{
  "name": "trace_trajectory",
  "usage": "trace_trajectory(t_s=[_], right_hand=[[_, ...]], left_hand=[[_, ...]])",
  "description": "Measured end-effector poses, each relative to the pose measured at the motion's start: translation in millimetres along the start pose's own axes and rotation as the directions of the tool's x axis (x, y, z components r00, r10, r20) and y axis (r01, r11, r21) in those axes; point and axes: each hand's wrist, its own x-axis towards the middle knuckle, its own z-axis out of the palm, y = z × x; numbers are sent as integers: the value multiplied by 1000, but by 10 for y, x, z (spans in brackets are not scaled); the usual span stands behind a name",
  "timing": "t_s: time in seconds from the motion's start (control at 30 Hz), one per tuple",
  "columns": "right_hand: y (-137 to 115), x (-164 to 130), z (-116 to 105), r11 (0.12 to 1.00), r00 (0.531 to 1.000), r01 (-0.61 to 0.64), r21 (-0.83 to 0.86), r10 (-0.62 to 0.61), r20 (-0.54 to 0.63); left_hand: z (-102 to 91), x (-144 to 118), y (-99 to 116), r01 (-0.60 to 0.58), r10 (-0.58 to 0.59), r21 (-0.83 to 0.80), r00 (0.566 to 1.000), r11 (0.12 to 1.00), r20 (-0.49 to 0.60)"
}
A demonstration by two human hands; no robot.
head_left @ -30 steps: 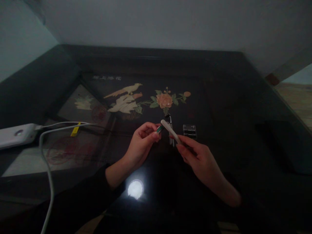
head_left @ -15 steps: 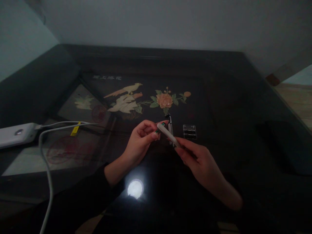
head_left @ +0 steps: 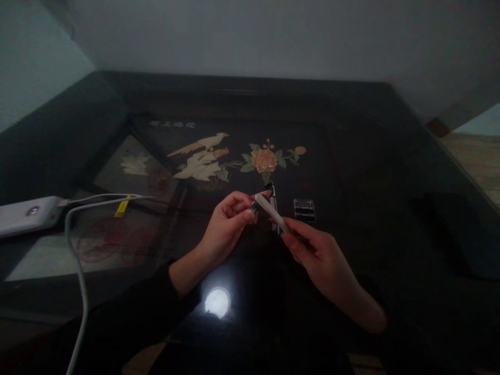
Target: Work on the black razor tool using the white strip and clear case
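Note:
My left hand [head_left: 224, 224] is closed, with thumb and fingers pinching a small green object [head_left: 254, 206] whose kind is too small to make out. My right hand [head_left: 318, 258] grips the near end of a slim white stick-shaped object [head_left: 271, 209]. The stick slants up to the left, and its far end meets or overlaps the green object at the left fingertips; I cannot tell which. Behind the stick lies a narrow thing with a bright metallic edge [head_left: 274, 194], partly hidden. A small dark tray with clear, shiny edges and slots [head_left: 303, 210] rests to the right.
The dark glossy table [head_left: 363, 156] bears a bird and peony picture [head_left: 263, 160]. At left lies a white power bank [head_left: 29, 215] with a white cable [head_left: 74, 255] carrying a yellow tag [head_left: 122, 208]. A dark flat object [head_left: 469, 234] lies at right. Light reflects near the front.
The white stick has shifted slightly right at its tip, showing a little more of the green object. Both hands otherwise keep nearly the same place and grip.

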Motion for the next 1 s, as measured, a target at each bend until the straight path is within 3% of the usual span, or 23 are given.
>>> trace_trajectory(t_s=[0.27,0.63,0.77,1.0], right_hand=[[-46,-30,27,992,991,-47,115,32,127],[77,37,-13,997,996,-78,16,79,-48],[88,36,-18,998,996,-68,12,69,-60],[2,-5,14,994,995,-59,95,50,86]], left_hand=[[7,-8,-1,32,-33,-48,999,998,-28],[-7,-14,-32,31,-32,-47,999,998,-5],[-1,-18,-27,33,-33,-37,999,999,-11],[9,4,-13,50,-51,-24,997,998,-49]])
